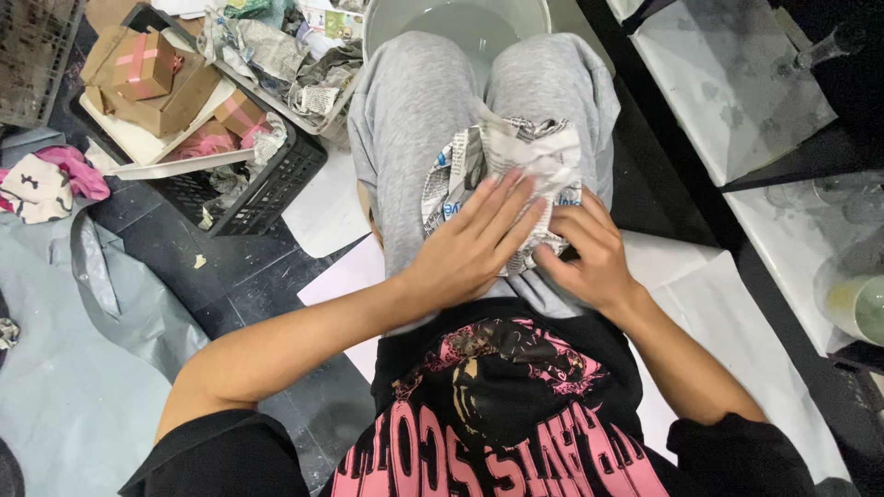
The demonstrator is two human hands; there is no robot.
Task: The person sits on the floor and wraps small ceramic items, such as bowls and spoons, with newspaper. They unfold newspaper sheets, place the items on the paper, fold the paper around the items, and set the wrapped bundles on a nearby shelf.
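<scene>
Far to my left, a pink and white cloth (pixel 41 179) lies on the dark floor above a grey plastic sheet (pixel 64 368). Next to it stands a black plastic crate (pixel 262 189) holding cardboard boxes (pixel 147 74) crossed with pink tape, with crumpled newspaper scraps (pixel 276 55) piled behind. White paper sheets (pixel 327 216) lie on the floor by my leg. My left hand (pixel 474 244) lies flat, fingers spread and straight, pressing down on a bundle wrapped in newspaper (pixel 516 161) that rests on my lap, across my grey trousers (pixel 414 120). Beyond my knees is a white bucket (pixel 460 18). My right hand (pixel 589 253) curls against the bundle's near right edge, fingers bent and pinching the paper. Further right, glassware (pixel 856 304) sits on a paper-covered shelf (pixel 737 83).
</scene>
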